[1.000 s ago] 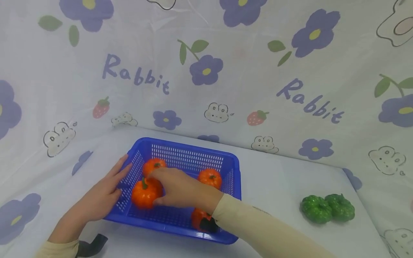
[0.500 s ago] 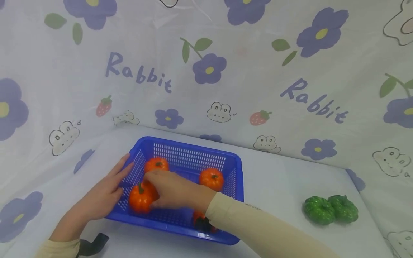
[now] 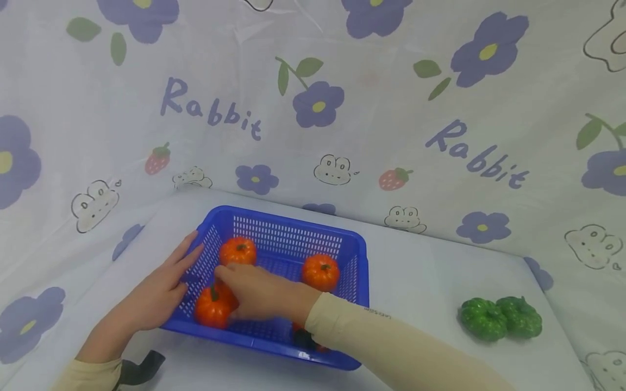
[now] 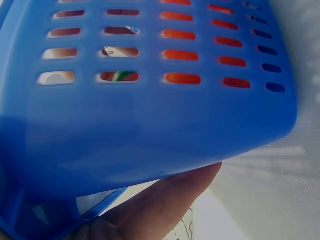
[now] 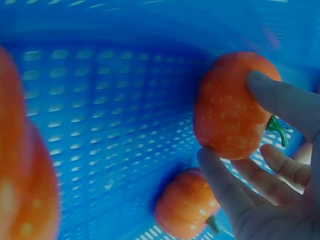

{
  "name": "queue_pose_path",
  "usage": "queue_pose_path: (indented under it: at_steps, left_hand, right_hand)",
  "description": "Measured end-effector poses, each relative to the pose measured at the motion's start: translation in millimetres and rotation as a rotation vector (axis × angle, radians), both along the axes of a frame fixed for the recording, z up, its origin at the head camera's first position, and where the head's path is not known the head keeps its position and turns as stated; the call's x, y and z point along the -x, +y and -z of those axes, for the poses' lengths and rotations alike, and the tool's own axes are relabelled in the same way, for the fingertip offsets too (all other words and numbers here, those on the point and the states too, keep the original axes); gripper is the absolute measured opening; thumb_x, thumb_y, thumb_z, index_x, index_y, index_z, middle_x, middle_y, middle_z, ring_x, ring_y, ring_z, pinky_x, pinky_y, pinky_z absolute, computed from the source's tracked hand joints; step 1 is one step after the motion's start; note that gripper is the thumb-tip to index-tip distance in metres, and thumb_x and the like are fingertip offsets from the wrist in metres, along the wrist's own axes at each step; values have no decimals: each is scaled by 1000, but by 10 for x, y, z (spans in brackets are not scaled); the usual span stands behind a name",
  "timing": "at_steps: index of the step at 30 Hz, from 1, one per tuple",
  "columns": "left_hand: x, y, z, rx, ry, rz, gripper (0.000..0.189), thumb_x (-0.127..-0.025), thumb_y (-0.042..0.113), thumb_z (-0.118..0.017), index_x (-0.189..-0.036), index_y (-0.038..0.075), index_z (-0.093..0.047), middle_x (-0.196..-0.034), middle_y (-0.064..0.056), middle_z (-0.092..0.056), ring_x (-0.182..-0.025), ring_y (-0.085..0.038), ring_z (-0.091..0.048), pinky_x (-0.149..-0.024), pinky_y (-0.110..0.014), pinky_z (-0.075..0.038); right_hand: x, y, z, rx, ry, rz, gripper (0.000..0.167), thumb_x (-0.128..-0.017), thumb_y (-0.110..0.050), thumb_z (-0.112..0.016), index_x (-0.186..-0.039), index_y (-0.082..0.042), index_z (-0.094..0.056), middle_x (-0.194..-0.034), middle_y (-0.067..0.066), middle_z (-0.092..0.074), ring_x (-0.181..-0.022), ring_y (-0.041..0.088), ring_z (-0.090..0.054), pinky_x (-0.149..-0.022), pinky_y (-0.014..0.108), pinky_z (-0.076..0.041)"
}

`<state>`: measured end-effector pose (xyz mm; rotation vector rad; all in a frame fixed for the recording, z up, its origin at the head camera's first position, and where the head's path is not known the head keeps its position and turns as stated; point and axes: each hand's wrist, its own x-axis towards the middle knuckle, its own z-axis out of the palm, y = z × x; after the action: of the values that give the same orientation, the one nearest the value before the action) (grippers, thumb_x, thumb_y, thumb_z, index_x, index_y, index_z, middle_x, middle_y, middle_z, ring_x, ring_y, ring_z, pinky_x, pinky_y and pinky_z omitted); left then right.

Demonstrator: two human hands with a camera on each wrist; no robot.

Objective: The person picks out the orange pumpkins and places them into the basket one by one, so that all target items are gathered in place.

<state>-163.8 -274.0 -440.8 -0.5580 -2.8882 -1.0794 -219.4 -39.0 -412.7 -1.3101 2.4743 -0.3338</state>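
Observation:
A blue perforated plastic basket (image 3: pixel 251 342) stands on the white-covered table. My right hand (image 3: pixel 259 293) reaches into its left front part and grips a small orange toy pumpkin (image 3: pixel 211 310) with a green stem. In the right wrist view the thumb lies on one side of this pumpkin (image 5: pixel 232 112) and the fingers on the other. My left hand (image 3: pixel 158 296) rests against the basket's left side with its fingers extended. Another orange pumpkin (image 3: pixel 238 252) sits at the back left, and one more (image 3: pixel 320 272) at the right. A further orange piece near the front right is mostly hidden by my right forearm.
Two green ribbed toy pumpkins, one left (image 3: pixel 483 319) and one right (image 3: pixel 520 316), lie side by side on the table right of the basket. A patterned white curtain (image 3: pixel 371 130) hangs behind the table. A black curved piece (image 3: pixel 143 369) sits by the left wrist.
My right hand has moved slightly left and toward the basket's front with the pumpkin in its grip. The left hand stays against the basket's side.

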Motion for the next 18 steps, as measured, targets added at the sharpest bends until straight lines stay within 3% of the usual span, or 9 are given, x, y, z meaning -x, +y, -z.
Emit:
queue_pose_path:
  at_steps: [6,15,18]
  left_hand:
    - [-10,2,-7,-2,-11,-6,70,-100,-8,-55,-166,-4,-34,-181,-16,-8,-159,-51,-24,-119,-71,-31]
    - [-12,14,-8,6,-13,-11,70,-100,-8,-55,-166,-4,-35,-181,-16,-8,-159,-50,-24,-119,-70,-31]
    - [-13,9,-19,8,-17,-15,71,-100,-8,-55,-167,-4,-34,-181,-16,-8,-159,-50,-24,-119,-70,-31]
  right_hand:
    - [-6,2,63,-10,-1,0,58,-87,-31,-94,-133,-20,-59,-119,-6,-64,-99,3,-64,-92,19,-58]
    - [2,5,79,-31,23,-4,61,-89,-34,-92,-139,-19,-62,-131,-3,-63,-108,5,-65,-98,22,-57]
    - [25,22,52,-25,14,-10,56,-90,-36,-91,-135,-20,-62,-125,-5,-65,-105,4,-64,-95,20,-57]
